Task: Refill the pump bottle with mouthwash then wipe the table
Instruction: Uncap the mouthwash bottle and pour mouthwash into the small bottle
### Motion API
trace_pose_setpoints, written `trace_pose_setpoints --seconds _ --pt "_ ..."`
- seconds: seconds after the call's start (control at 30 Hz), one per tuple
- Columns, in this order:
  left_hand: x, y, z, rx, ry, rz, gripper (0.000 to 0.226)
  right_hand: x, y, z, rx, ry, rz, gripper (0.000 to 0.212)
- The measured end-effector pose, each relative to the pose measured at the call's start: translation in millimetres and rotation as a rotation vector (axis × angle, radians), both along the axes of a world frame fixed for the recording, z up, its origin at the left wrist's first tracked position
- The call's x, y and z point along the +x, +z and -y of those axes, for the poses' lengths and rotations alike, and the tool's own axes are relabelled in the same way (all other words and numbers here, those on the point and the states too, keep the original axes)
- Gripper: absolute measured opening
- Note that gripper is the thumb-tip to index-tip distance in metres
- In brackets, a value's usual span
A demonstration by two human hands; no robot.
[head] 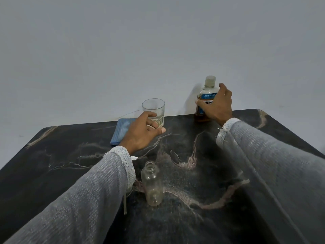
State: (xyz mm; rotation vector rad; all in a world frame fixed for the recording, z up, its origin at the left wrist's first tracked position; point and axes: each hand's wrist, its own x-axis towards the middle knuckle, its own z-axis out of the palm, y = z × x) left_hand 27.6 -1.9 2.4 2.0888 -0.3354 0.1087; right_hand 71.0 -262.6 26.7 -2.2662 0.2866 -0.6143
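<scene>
Now I see my right hand point(217, 105), fingers clamped on the mouthwash bottle point(207, 95), upper right of the frame. Left hand point(142, 132) fingers curl apart around the glass point(154, 110); the uncapped pump bottle point(152, 184) stands lower centre on the tabletop point(70, 155).

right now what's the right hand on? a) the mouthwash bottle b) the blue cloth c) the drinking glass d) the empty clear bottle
a: the right hand is wrapped around the mouthwash bottle at the far edge of the table, with the bottle's cap on.
</scene>
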Motion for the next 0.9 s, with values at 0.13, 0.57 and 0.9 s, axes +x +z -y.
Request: trace_pose_setpoints --seconds 0.13,0.57,0.9 --pt "8 -11 0 0.054 -0.018 0.066 0.05 23 -7 1 0.009 0.017 -0.018 0.094" --pt "-21 2 -18 -0.085 0.025 0.018 0.047 -29 2 -3 -0.011 0.064 0.07 0.081" --pt "-124 5 -46 -0.205 0.171 -0.026 0.039 -165 19 -20 0.044 0.208 0.108 0.079"
